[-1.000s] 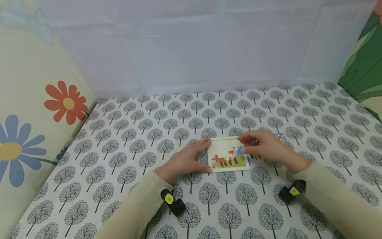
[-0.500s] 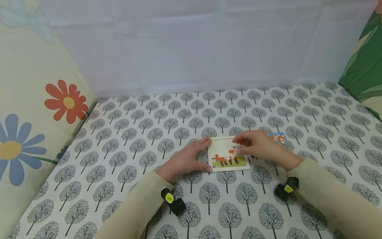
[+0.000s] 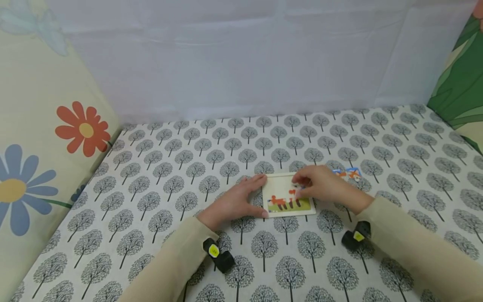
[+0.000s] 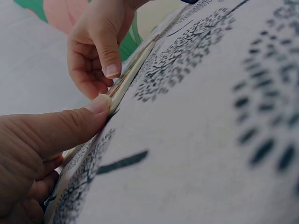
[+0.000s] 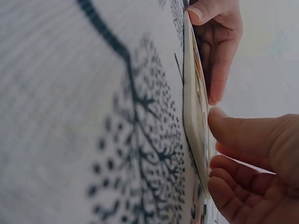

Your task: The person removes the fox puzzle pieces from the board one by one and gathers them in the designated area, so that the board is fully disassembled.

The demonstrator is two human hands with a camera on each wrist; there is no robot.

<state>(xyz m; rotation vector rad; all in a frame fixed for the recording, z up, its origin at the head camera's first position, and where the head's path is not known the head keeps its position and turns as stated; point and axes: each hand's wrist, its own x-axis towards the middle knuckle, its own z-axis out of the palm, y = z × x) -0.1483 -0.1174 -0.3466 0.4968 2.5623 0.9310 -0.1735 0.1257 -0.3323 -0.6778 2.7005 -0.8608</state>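
Over the last second the right hand (image 3: 320, 183) has slid left, further across the shallow, cream-rimmed board (image 3: 277, 184), and more of a blue printed piece (image 3: 354, 173) now shows behind it; the left hand (image 3: 235, 203) has stayed put.

From the head view, the board lies flat on the tree-printed tabletop (image 3: 211, 147), right of the frame's centre. Inside its rim, orange-red animal figures (image 3: 279, 202) stand along a green strip (image 3: 305, 204) at the bottom, with a red heart shape (image 3: 292, 191) above them; the upper left of the interior is plain cream. The left hand grips the board's left side, thumb at the lower corner and fingertips at the upper one. The right hand covers the upper right of the interior, its thumb and fingers bent toward each other; whether they pinch a piece cannot be told.

Through the left wrist camera, the left thumb presses the board's near corner at centre left, and the right hand hangs above the interior at upper left.

Through the right wrist camera, the board is nearly edge-on, right of centre. The right thumb's tip is at its surface, the curled fingers below it in the frame; the left hand is at upper right.
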